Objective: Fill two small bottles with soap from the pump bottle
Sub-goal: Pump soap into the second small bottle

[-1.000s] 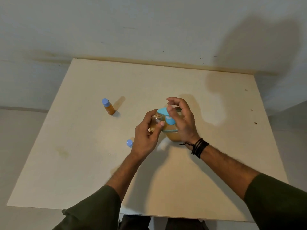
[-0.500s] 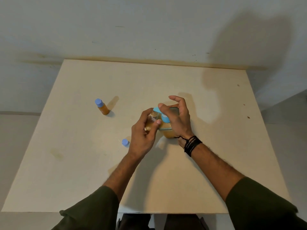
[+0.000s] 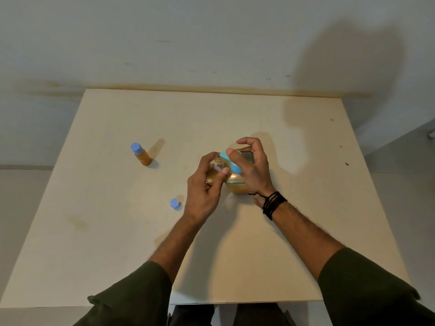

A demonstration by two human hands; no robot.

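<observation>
At the table's middle stands the pump bottle [image 3: 236,184], amber soap inside, with a light blue pump head [image 3: 229,164]. My right hand [image 3: 253,170] lies over that head, thumb pressing on its top, other fingers curled above it. My left hand [image 3: 204,188] grips an uncapped small bottle [image 3: 215,169] and holds its mouth under the pump's spout. Its loose blue cap [image 3: 175,204] lies on the table to the left of my left wrist. A second small bottle [image 3: 141,154], capped in blue and full of amber soap, stands further left.
The pale wooden table [image 3: 117,243] butts against a white wall at the back. Its front edge runs just above my sleeves. A faint stain [image 3: 77,222] marks the left side.
My right thumb has come down on the pump head. The view has shifted slightly; both hands stay at the pump bottle.
</observation>
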